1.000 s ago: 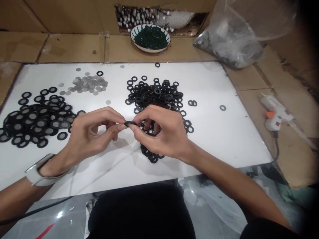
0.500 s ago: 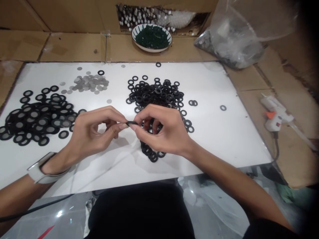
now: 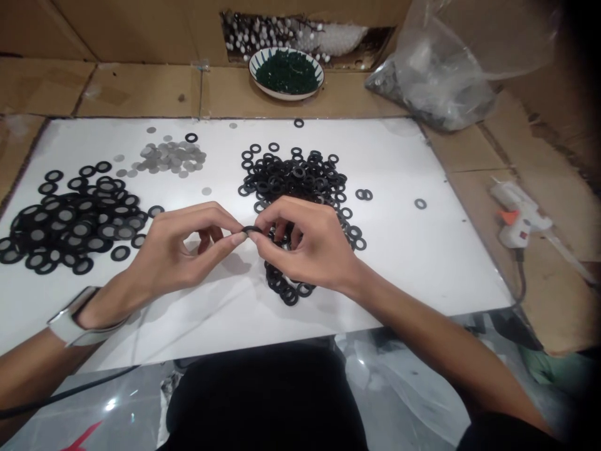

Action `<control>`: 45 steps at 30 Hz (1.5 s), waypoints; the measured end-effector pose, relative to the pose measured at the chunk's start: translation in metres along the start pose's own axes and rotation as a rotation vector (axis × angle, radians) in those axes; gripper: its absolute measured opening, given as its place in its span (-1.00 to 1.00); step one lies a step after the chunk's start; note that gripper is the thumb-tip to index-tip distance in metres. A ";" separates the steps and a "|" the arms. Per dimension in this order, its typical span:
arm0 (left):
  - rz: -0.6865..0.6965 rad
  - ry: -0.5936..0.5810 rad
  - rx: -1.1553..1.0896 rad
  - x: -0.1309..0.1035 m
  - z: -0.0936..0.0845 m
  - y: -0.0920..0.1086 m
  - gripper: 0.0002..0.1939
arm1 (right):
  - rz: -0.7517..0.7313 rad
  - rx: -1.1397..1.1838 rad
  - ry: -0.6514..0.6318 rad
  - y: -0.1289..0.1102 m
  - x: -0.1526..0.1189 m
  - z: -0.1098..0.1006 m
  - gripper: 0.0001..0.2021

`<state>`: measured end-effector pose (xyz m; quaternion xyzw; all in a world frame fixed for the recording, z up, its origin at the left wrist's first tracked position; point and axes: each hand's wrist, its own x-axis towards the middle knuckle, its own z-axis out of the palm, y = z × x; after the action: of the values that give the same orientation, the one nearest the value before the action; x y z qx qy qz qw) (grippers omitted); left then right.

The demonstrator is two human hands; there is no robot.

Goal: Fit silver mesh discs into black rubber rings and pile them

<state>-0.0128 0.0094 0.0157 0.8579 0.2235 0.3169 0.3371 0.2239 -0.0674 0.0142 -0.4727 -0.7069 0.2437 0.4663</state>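
Note:
Between my two hands, above the white board, is a black rubber ring (image 3: 252, 229), seen nearly edge-on. My left hand (image 3: 192, 244) pinches its left side between thumb and forefinger; my right hand (image 3: 305, 241) pinches its right side the same way. Whether a mesh disc sits inside the ring is hidden. Under and behind my right hand lies a pile of black rings (image 3: 291, 175). To the left rests a heap of black rings with grey centres (image 3: 75, 219). Small grey mesh discs (image 3: 171, 156) lie scattered at the back left.
The white board (image 3: 399, 263) is bordered by cardboard (image 3: 141, 88). At the back stands a patterned bowl (image 3: 286, 95) of dark green material. A clear plastic bag (image 3: 436, 94) sits at the back right, and a glue gun (image 3: 516, 216) with its cord lies on the right.
Both hands keep their pinch on the ring. My left hand and the ring have shifted slightly right, and the ring's tilt shows a little more of its curve.

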 end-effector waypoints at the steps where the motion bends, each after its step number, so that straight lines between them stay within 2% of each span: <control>1: 0.005 -0.027 0.008 0.001 -0.001 0.000 -0.95 | -0.007 0.005 -0.012 0.000 0.000 0.000 -0.92; 6: -0.013 -0.100 -0.020 0.004 -0.006 0.001 -0.88 | 0.029 0.126 -0.062 0.002 0.000 0.000 -0.93; 9: -0.026 -0.074 -0.072 0.003 -0.008 0.002 -0.88 | 0.120 0.270 -0.090 0.000 0.002 -0.004 -0.87; 12: -0.054 -0.021 -0.121 0.001 -0.007 0.002 -0.88 | 0.135 0.341 -0.095 -0.002 0.004 -0.007 -0.85; 18: -0.059 0.060 -0.167 -0.001 -0.001 0.000 -0.88 | -0.029 0.277 -0.027 0.002 0.003 -0.004 -0.87; 21: -0.085 0.060 -0.160 -0.003 -0.001 -0.002 -0.87 | -0.070 0.276 0.004 0.005 0.002 -0.002 -0.87; 25: -0.090 0.028 -0.122 -0.005 -0.003 -0.003 -0.86 | -0.069 0.277 0.026 0.004 0.002 -0.001 -0.89; 34: -0.004 -0.059 -0.094 -0.004 -0.003 -0.007 -0.87 | -0.048 0.286 0.043 0.001 0.005 -0.002 -0.88; 45: 0.020 0.018 -0.134 -0.004 -0.001 -0.007 -0.91 | -0.036 0.230 0.058 0.002 0.005 -0.002 -0.89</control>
<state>-0.0179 0.0118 0.0100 0.8326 0.1962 0.3424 0.3887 0.2256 -0.0625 0.0156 -0.4100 -0.6689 0.3011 0.5420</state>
